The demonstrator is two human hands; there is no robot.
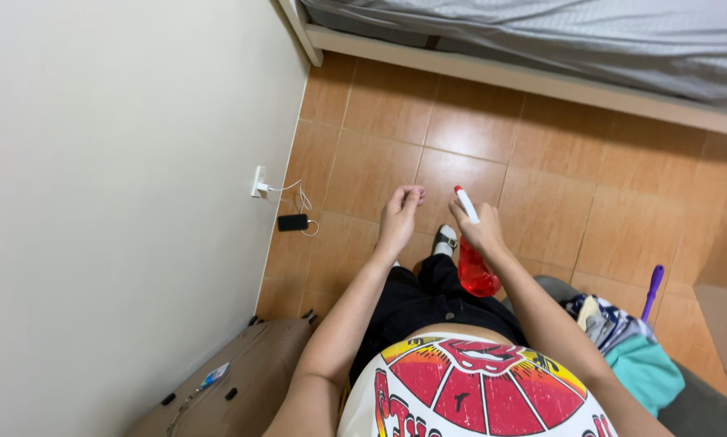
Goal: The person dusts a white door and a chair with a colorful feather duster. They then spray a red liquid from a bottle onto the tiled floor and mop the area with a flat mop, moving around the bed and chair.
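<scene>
Your right hand is closed around a red spray bottle, pointing down at the floor. Your left hand hangs beside it, loosely curled and empty. You seem mid-carry; next calls for aiming the nozzle.

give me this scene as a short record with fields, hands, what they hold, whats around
view: head camera looking down at the person's own hands above an orange tiled floor
right hand: right hand grips a red translucent spray bottle with a white trigger head
left hand: left hand empty, fingers loosely curled, apart from the bottle
wall side: white charger plugged in, its cable running to a black phone on the floor
lower left: brown suitcase
lower right: pile of folded clothes, purple handle
top: bed with grey sheet
</scene>
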